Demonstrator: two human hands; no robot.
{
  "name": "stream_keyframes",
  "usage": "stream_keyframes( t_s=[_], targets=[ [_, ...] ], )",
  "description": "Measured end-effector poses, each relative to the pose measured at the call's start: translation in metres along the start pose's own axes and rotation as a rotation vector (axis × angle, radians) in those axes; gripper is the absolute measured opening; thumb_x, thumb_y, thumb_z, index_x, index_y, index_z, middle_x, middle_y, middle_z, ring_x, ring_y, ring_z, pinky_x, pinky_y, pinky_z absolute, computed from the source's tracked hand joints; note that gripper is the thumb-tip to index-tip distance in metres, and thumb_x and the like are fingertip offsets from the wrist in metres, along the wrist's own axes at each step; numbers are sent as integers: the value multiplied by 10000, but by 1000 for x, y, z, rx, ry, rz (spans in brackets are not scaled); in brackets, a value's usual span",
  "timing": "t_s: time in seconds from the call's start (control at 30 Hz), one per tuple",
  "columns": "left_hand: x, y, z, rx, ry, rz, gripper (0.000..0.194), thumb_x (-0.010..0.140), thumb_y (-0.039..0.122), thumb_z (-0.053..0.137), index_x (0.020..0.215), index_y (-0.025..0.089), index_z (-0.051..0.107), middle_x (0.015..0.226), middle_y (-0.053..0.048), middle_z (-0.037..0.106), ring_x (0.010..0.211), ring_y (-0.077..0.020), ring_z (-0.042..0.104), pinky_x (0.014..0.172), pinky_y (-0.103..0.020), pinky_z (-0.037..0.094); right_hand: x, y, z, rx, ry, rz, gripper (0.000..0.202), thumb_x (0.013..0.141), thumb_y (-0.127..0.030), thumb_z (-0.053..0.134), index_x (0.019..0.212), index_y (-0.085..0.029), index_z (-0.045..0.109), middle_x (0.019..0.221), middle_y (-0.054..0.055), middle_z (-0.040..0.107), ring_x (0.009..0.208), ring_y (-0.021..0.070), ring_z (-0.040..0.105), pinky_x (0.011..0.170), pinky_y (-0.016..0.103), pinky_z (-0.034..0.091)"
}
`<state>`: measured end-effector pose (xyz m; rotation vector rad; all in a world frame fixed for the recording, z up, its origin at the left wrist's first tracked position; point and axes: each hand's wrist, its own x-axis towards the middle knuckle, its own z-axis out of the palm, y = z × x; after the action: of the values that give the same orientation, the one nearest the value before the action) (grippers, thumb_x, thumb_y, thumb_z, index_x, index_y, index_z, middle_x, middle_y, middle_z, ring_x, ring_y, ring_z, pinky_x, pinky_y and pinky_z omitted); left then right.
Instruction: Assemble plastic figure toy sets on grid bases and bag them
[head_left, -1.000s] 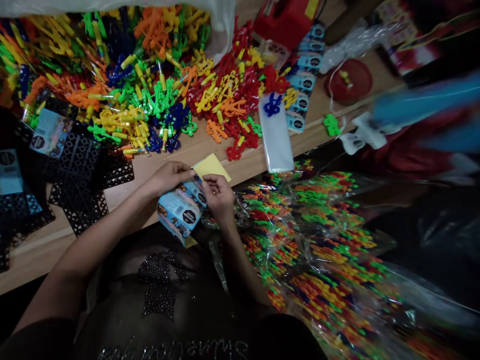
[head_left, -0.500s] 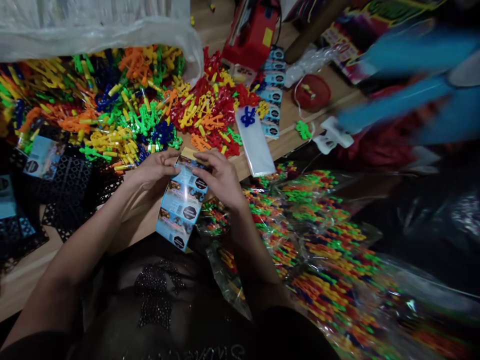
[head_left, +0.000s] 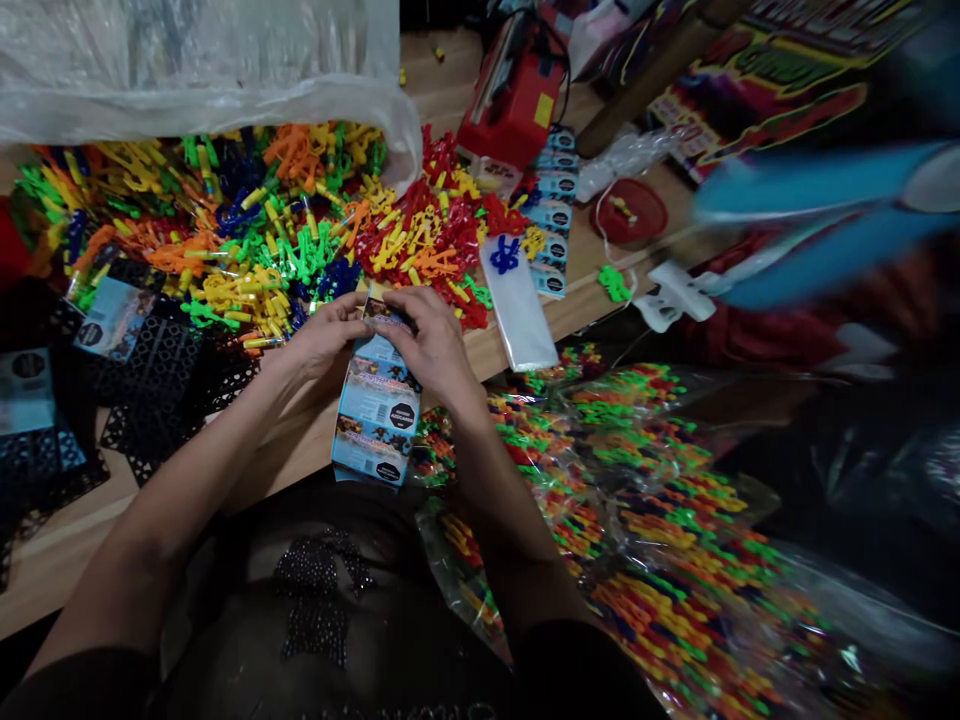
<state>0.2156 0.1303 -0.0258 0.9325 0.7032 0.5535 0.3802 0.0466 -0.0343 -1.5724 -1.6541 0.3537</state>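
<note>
A strip of blue printed cards (head_left: 375, 410) hangs down from both hands over the table's front edge. My left hand (head_left: 330, 335) pinches the strip's upper left edge. On its upper right side, my right hand (head_left: 431, 340) grips it with the thumb across the front. The strip's top is partly covered by the fingers. Just beyond the hands lies a pile of colourful plastic figures (head_left: 300, 250). To the right, a stack of clear plastic bags (head_left: 525, 320) has a blue figure (head_left: 505, 254) on top.
A red machine (head_left: 510, 100) stands at the back, beside more blue cards (head_left: 551, 215) and a red dish (head_left: 631, 210). Black plastic grids (head_left: 142, 370) lie left. Filled clear bags (head_left: 660, 520) sit low on the right. A blurred blue handled object (head_left: 817, 200) is at upper right.
The view has shifted, so the table things appear lower and further right. The card strip hangs straighter, its lower end tilted less to the left. Both hands keep their grip.
</note>
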Motion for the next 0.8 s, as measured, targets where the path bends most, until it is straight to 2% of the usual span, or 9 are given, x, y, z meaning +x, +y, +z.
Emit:
stream_keyframes(
  t_s=[0.13,0.23,0.33,0.43,0.53,0.63,0.7,0.8],
  targets=[
    [4,9,-3,150,-83,71,224,655,35,678,846,152,688,762,31,657,686,-102,566,678,-246,425,10,-3,4,-60,58,20,215,1058,-389,597,1170,-281,744,1198,75,727,1168,278,642,1071,481,525],
    [7,15,-3,293,-81,141,78,754,87,659,735,163,658,704,39,588,651,-96,493,665,-254,381,17,-5,7,-124,117,35,178,1058,-348,580,1063,-276,742,1108,63,731,1097,275,629,1012,454,526],
    [9,17,5,412,-3,215,309,919,188,620,612,179,577,619,40,477,607,-100,411,641,-275,338,17,-4,11,-168,161,-14,185,1058,-305,547,1026,-272,726,1057,59,726,1050,269,627,971,439,519],
    [15,17,17,463,100,241,421,1007,229,549,589,181,563,594,27,468,616,-116,441,643,-292,344,14,3,13,-232,214,-69,204,1064,-315,505,1027,-271,700,1034,73,714,1038,275,622,964,448,508],
    [26,24,28,633,154,275,457,1005,217,560,551,182,522,589,17,502,650,-120,505,642,-306,351,15,14,13,-307,287,-90,202,1052,-366,490,1007,-261,656,1012,107,682,1026,303,606,948,479,496],
    [34,38,32,835,146,286,482,1007,264,517,534,172,520,609,24,556,746,-104,593,681,-320,365,19,24,13,-318,344,-97,145,1014,-358,510,978,-257,608,998,120,645,1020,325,590,939,509,484],
    [35,46,32,882,149,261,494,982,273,502,499,171,504,597,34,571,797,-111,635,689,-332,373,20,25,15,-302,373,-107,93,979,-321,521,955,-257,583,979,115,625,1011,326,584,933,517,478],
    [30,45,26,836,186,236,491,926,207,605,459,193,456,567,23,571,752,-130,631,659,-308,398,16,19,23,-267,368,-126,71,956,-316,531,937,-260,569,941,96,620,965,307,586,907,499,483]
  ],
)
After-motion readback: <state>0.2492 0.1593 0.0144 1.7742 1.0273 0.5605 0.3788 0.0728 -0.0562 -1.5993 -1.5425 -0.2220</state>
